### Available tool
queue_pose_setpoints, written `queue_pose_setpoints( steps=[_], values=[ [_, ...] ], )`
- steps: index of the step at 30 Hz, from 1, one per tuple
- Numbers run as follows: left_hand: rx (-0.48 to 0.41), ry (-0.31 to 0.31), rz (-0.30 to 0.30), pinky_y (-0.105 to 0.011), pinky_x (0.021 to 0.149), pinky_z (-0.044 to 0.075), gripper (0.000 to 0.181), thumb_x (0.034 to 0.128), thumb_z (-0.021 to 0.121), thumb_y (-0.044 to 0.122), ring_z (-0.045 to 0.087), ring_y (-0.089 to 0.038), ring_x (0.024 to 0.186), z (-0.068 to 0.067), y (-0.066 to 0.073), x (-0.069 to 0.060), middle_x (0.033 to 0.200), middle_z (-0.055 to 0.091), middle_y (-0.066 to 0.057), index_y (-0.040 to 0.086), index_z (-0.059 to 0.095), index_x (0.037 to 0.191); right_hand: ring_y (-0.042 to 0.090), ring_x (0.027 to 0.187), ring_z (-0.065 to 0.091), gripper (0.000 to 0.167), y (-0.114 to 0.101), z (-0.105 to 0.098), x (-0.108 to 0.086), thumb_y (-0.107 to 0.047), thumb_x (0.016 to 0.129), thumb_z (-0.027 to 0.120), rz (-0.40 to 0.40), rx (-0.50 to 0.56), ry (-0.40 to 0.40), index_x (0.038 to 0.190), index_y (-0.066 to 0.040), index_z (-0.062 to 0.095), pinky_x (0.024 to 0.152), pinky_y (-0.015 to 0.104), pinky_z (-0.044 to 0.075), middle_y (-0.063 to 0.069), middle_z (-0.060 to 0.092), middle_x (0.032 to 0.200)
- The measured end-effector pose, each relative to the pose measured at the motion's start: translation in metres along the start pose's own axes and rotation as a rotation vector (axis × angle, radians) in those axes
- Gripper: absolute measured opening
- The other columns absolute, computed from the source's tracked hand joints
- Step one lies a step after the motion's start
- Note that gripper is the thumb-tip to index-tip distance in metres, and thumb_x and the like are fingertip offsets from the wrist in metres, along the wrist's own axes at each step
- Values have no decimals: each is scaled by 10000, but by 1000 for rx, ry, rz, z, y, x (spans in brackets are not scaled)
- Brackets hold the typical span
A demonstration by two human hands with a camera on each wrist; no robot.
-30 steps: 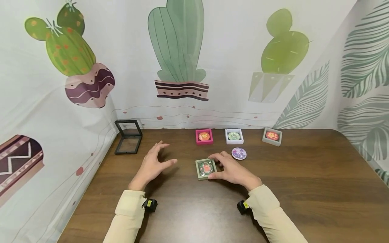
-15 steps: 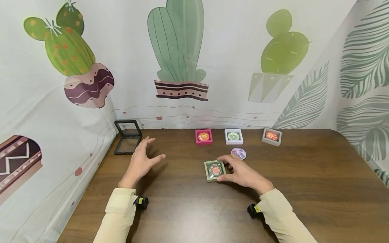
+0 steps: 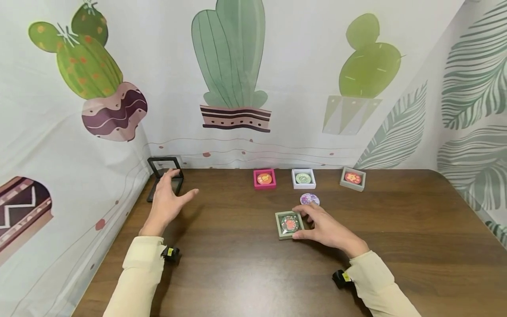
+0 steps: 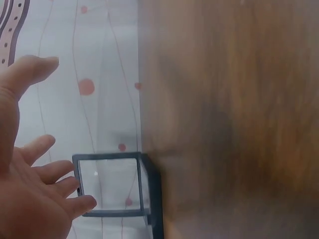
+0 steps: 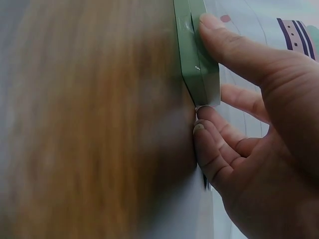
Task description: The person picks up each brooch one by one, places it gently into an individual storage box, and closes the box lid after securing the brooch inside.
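My right hand [image 3: 326, 226] grips a green square display frame [image 3: 289, 224] by its right side, thumb at the near edge and fingers at the far one. Inside the frame sits a round dark badge with a red design. In the right wrist view the thumb lies against the green frame [image 5: 199, 55]. A purple-and-white round badge [image 3: 309, 199] lies just behind the right hand. My left hand [image 3: 164, 204], fingers spread and holding nothing, hovers in front of a black hinged display frame [image 3: 177, 189] that stands unfolded. The hand partly hides that frame in the head view.
Along the back of the brown table [image 3: 237, 255] stand a pink frame [image 3: 255, 186], a white frame [image 3: 295, 186] and a grey frame [image 3: 352, 186], each with a round badge inside. A cactus-print cloth [image 3: 297, 88] hangs behind.
My right hand has moved the green frame to the right and slightly nearer. My left hand has moved left, towards the black frame.
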State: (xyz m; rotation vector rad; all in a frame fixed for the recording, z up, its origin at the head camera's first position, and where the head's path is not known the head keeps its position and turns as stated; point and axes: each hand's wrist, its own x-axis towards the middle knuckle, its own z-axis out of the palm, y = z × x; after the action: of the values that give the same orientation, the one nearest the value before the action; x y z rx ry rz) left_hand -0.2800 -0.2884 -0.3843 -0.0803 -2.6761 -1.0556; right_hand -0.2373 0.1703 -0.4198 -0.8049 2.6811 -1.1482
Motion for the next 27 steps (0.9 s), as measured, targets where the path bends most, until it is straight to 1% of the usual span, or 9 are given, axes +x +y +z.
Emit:
queue_pose_setpoints(
  steps=[7, 12, 14, 17, 22, 27],
  values=[
    [22, 59, -11, -679, 1186, 276, 917, 911, 835, 306, 273, -522, 1516, -13, -12, 6, 1656, 289, -321, -48, 339, 1596, 232, 1015, 572, 639, 5, -7, -7, -301, 867, 913, -1, 0, 16, 1361, -21, 619, 835, 344, 562, 88, 574, 1151],
    [5, 123, -39, -636, 1230, 231, 930, 899, 834, 286, 219, -496, 1550, -18, -24, 12, 1673, 240, -329, -58, 324, 1597, 215, 997, 567, 623, 9, -14, -16, -297, 872, 908, 9, 4, 29, 1367, -48, 622, 829, 335, 561, 68, 564, 1109],
    [-9, 147, -52, -618, 1239, 225, 954, 894, 833, 281, 220, -488, 1551, -20, -28, 14, 1672, 238, -328, -62, 296, 1605, 213, 992, 568, 623, 11, -17, -19, -299, 875, 905, 13, 3, 34, 1370, -52, 621, 831, 336, 562, 67, 564, 1104],
    [-22, 171, -79, -599, 1236, 247, 1002, 888, 836, 289, 258, -480, 1536, -21, -34, 17, 1657, 267, -324, -53, 250, 1625, 216, 988, 566, 629, 15, -21, -25, -298, 874, 907, 21, 5, 40, 1372, -44, 618, 829, 339, 564, 77, 563, 1105],
    [-28, 168, -141, -590, 1242, 245, 1074, 904, 816, 344, 251, -485, 1538, -24, -44, 23, 1665, 237, -337, -39, 154, 1658, 218, 978, 562, 626, 21, -28, -32, -284, 873, 908, 35, -4, 58, 1369, -35, 619, 818, 326, 567, 79, 559, 1094],
    [-23, 149, -176, -594, 1246, 230, 1088, 925, 794, 378, 229, -496, 1546, -27, -52, 29, 1672, 210, -351, -45, 116, 1663, 212, 970, 560, 626, 27, -34, -39, -293, 874, 906, 64, 5, 61, 1376, -48, 622, 812, 308, 556, 64, 558, 1100]
  ],
)
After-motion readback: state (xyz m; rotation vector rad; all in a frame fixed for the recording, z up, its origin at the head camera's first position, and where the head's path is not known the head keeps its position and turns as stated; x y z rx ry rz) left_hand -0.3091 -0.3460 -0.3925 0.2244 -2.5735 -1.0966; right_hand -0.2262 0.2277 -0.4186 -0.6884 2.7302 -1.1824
